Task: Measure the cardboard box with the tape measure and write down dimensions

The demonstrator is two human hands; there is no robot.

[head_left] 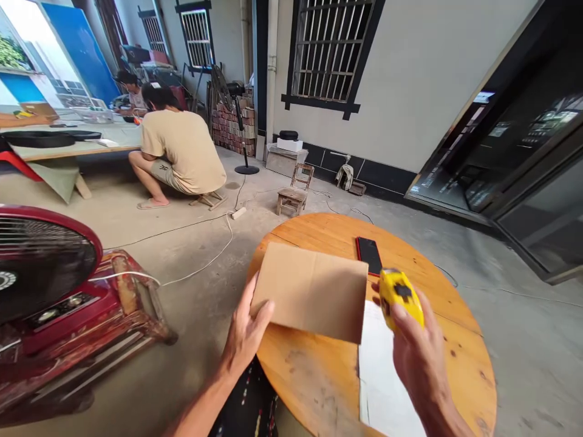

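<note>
A brown cardboard box (314, 291) is tilted above the left part of a round wooden table (310, 376). My left hand (246, 328) grips its left end, thumb on the near face and fingers behind. In my right hand (419, 346) is a yellow tape measure (401, 297) with a black button, held up to the right of the box and apart from it. No drawn-out tape shows. White paper (385, 370) lies on the table below my right hand. Behind the box rests a dark phone (368, 255) with a red edge.
A red fan (50, 285) stands on a wooden stand at the left. Beyond the table are a small wooden chair (294, 191) and a standing fan (241, 133). Two people sit by a long table (118, 135) at the back left. Cables (223, 255) cross the floor.
</note>
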